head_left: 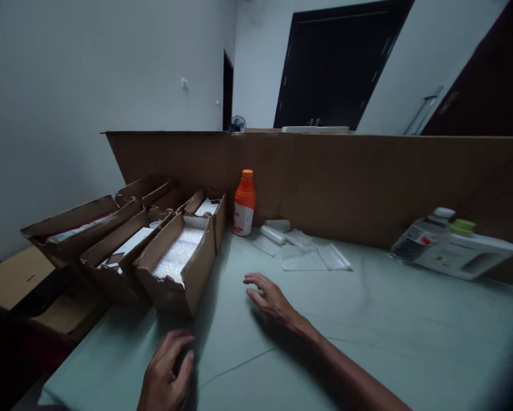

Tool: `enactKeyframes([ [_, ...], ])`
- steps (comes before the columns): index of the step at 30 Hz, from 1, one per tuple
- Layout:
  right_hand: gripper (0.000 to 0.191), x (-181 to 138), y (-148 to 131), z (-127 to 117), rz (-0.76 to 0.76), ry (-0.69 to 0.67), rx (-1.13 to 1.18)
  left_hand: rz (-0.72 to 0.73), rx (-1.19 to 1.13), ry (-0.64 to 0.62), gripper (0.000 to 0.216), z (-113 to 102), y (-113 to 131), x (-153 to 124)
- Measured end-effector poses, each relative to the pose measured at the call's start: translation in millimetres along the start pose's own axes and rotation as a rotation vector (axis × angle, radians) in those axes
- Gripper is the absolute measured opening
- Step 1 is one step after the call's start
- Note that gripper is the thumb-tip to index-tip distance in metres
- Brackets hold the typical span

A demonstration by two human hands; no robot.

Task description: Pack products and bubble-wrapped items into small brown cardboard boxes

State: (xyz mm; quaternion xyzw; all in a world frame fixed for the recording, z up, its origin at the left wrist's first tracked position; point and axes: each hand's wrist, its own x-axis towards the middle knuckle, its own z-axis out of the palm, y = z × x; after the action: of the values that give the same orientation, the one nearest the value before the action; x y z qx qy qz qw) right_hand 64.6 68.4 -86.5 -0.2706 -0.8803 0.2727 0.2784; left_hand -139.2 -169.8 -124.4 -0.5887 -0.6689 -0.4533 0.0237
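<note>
Head view, clock read from its centre: smooth pale-green tabletop (388, 331), backed by a long brown cardboard panel (367, 182). At seven o'clock, left hand (168, 365), thumb and curled fingers apart, nearest the open brown cardboard box (160, 291) of clear bubble wrap (181, 254) at eight. Near six, right hand (273, 299), fingers and thumb apart, close to flat clear plastic pieces (301, 260) at four. Beyond, black double doors (337, 63) at one, plain pale wall (89, 68) at ten.

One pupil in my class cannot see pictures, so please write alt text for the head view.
A left hand and right hand with curled fingers are over a pale green table. Beyond them are open cardboard boxes on the left, an orange bottle, clear plastic pieces and a cardboard wall.
</note>
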Motion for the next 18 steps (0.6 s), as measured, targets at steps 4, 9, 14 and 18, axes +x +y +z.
enactKeyframes([
  [4, 0.021, 52, -37, 9, -0.117, 0.045, 0.075, 0.018, -0.095, -0.196, 0.018, 4, 9, 23],
  [9, 0.019, 120, -107, -31, -0.340, 0.184, 0.040, 0.190, -0.183, -0.429, 0.022, 59, 12, 51],
  [14, 0.024, 194, -166, -32, -0.390, -0.322, -0.459, 0.256, -0.215, -0.287, 0.018, 123, -7, 69],
  [18, 0.034, 223, -179, 10, -0.294, -0.784, -0.793, 0.174, -0.258, -0.221, 0.021, 122, -15, 73],
])
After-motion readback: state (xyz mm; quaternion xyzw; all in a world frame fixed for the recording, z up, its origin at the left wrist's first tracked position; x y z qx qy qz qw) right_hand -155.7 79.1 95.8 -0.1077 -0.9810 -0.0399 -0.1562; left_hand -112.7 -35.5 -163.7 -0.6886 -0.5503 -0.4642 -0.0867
